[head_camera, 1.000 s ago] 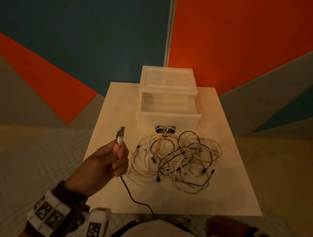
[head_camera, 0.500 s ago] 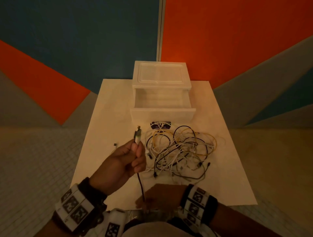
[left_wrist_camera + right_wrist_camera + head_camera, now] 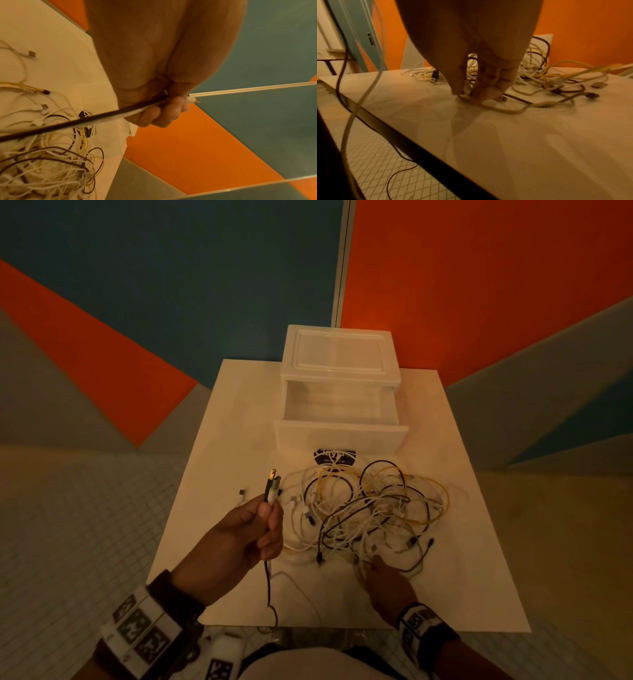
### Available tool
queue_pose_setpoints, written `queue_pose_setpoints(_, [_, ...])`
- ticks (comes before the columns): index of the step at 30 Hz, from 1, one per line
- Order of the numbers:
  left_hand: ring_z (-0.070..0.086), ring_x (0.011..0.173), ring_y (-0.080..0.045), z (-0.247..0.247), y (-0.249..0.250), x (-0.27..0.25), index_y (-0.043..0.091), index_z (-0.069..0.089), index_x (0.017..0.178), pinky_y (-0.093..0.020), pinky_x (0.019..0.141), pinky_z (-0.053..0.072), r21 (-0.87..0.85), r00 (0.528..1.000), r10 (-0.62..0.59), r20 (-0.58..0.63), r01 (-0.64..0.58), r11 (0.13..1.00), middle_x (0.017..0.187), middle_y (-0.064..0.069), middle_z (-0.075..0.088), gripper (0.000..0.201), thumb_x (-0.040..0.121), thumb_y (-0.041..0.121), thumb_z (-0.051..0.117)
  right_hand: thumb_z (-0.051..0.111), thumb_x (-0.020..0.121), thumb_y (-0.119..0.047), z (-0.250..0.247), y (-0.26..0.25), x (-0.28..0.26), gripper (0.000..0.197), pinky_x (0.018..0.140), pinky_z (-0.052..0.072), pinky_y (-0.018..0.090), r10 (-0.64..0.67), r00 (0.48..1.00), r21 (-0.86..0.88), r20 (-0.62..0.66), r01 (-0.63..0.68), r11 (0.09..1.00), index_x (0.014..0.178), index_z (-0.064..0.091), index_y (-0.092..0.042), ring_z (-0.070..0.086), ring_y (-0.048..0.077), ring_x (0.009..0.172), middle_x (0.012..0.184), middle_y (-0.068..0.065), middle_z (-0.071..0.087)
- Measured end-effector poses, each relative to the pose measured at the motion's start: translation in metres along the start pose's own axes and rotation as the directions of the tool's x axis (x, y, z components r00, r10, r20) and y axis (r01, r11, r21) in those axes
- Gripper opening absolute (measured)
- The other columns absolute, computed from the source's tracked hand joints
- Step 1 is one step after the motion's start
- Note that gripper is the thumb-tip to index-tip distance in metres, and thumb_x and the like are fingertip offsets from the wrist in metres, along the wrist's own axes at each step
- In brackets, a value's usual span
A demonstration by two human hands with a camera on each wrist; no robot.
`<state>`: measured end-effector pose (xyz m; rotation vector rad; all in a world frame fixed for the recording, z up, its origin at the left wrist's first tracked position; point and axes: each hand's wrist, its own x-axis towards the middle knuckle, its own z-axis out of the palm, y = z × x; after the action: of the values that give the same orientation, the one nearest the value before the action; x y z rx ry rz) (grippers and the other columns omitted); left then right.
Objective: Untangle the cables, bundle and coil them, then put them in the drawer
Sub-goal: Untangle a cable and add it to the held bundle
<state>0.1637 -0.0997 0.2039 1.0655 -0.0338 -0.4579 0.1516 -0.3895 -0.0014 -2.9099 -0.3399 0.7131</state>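
Head camera: high above the near edge of the white table (image 3: 479, 559), facing forward and down; takes in the whole tabletop and the walls behind. Left wrist camera: close under the left hand (image 3: 154, 60), raised above the table, apparently facing the wall. Right wrist camera: low and near the surface, looking along the right hand (image 3: 471, 40). All 3 views share the cable tangle (image 3: 373, 515).

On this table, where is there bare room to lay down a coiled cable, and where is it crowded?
Bare patches on the table: the right strip between the cable tangle and the right edge, the near strip by the right hand, and the surface left of the drawer unit. The open drawer looks empty. Crowded: the middle, in front of the drawer, and beside the left hand.
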Motion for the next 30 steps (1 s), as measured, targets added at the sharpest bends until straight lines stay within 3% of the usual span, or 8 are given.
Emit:
queue_pose_setpoints(3, [0.035, 0.054, -0.015, -0.003, 0.004, 0.001, 0.009, 0.053, 0.077, -0.026, 0.055, 0.034, 0.020, 1.000, 0.002, -0.014, -0.002, 1.000, 0.064, -0.006, 0.032, 0.025, 0.095, 0.024, 0.044, 0.084, 0.066, -0.022, -0.019, 0.004, -0.004, 0.029, 0.064, 0.056, 0.024, 0.005, 0.988, 0.128, -0.151, 0.014, 0.992, 0.093, 0.073, -0.021, 0.068, 0.018, 0.077, 0.101, 0.005, 0.061])
queue_pose_setpoints(6, [0.035, 0.054, -0.016, -0.006, 0.006, 0.002, 0.008, 0.052, 0.077, -0.026, 0.055, 0.035, 0.033, 0.999, 0.015, -0.031, -0.014, 0.999, 0.064, -0.006, 0.032, 0.026, 0.095, 0.024, 0.044, 0.065, 0.089, -0.022, -0.075, -0.003, -0.030, 0.021, 0.075, 0.055, 0.034, 0.185, 0.924, 0.511, -0.335, 0.013, 0.859, 0.109, 0.058, -0.023, 0.064, 0.014, 0.081, 0.092, -0.005, 0.065])
queue_pose_setpoints(10, [0.035, 0.056, -0.016, -0.006, 0.009, 0.006, 0.008, 0.052, 0.078, -0.025, 0.055, 0.035, 0.039, 0.999, 0.032, -0.030, -0.031, 0.999, 0.064, -0.006, 0.032, 0.026, 0.097, 0.024, 0.043, 0.074, 0.080, -0.009, -0.162, -0.015, -0.069, 0.075, 0.058, 0.054, 0.024, 0.299, 0.786, 0.729, -0.542, 0.262, 0.633, 0.138, 0.029, -0.025, 0.067, 0.010, 0.057, 0.067, 0.004, 0.069])
queue_pose_setpoints(16, [0.036, 0.057, -0.016, 0.000, 0.014, 0.017, 0.008, 0.052, 0.080, -0.025, 0.056, 0.036, 0.069, 0.999, 0.053, 0.008, -0.054, 0.996, 0.066, -0.005, 0.033, 0.026, 0.099, 0.024, 0.041, 0.067, 0.082, -0.048, -0.273, -0.010, -0.087, 0.042, 0.087, 0.057, 0.032, 0.079, 0.801, 0.714, -0.593, 0.478, 0.512, 0.115, 0.063, -0.023, 0.069, 0.015, 0.101, 0.109, -0.005, 0.072])
queue_pose_setpoints(19, [0.036, 0.057, -0.017, 0.003, 0.017, 0.023, 0.009, 0.054, 0.080, -0.026, 0.056, 0.036, 0.074, 0.999, 0.049, 0.017, -0.050, 0.996, 0.065, -0.006, 0.034, 0.026, 0.098, 0.023, 0.042, 0.057, 0.086, -0.042, -0.339, -0.005, -0.087, 0.035, 0.090, 0.054, 0.030, -0.030, 0.788, 0.610, -0.614, 0.499, 0.615, 0.117, 0.062, -0.028, 0.062, 0.009, 0.113, 0.118, -0.012, 0.067])
queue_pose_setpoints(21, [0.035, 0.057, -0.017, 0.004, 0.020, 0.025, 0.010, 0.054, 0.080, -0.026, 0.056, 0.036, 0.076, 0.999, 0.047, 0.012, -0.048, 0.996, 0.065, -0.006, 0.034, 0.025, 0.097, 0.023, 0.043, 0.056, 0.089, -0.049, -0.382, -0.006, -0.097, 0.020, 0.083, 0.052, 0.040, -0.035, 0.666, 0.514, -0.745, 0.607, 0.606, 0.103, 0.064, -0.037, 0.065, 0.009, 0.100, 0.102, -0.014, 0.070])
queue_pose_setpoints(25, [0.036, 0.057, -0.017, 0.008, 0.025, 0.027, 0.008, 0.052, 0.081, -0.025, 0.056, 0.037, 0.067, 0.998, 0.067, -0.003, -0.067, 0.996, 0.065, -0.006, 0.034, 0.024, 0.097, 0.024, 0.043, 0.043, 0.100, -0.030, -0.432, -0.002, -0.109, 0.026, 0.075, 0.047, 0.054, -0.053, 0.388, 0.231, -0.920, 0.645, 0.728, 0.099, 0.063, -0.014, 0.062, 0.021, 0.080, 0.085, -0.004, 0.066])
queue_pose_setpoints(30, [0.038, 0.058, -0.018, 0.013, 0.025, 0.029, 0.006, 0.051, 0.083, -0.026, 0.057, 0.037, 0.059, 0.992, 0.097, -0.078, -0.093, 0.994, 0.067, -0.007, 0.034, 0.024, 0.100, 0.023, 0.044, 0.054, 0.091, -0.051, -0.389, -0.031, -0.076, 0.011, 0.077, 0.050, 0.045, -0.200, 0.572, 0.297, -0.796, 0.656, 0.693, 0.091, 0.065, -0.047, 0.064, 0.028, 0.089, 0.094, -0.002, 0.066])
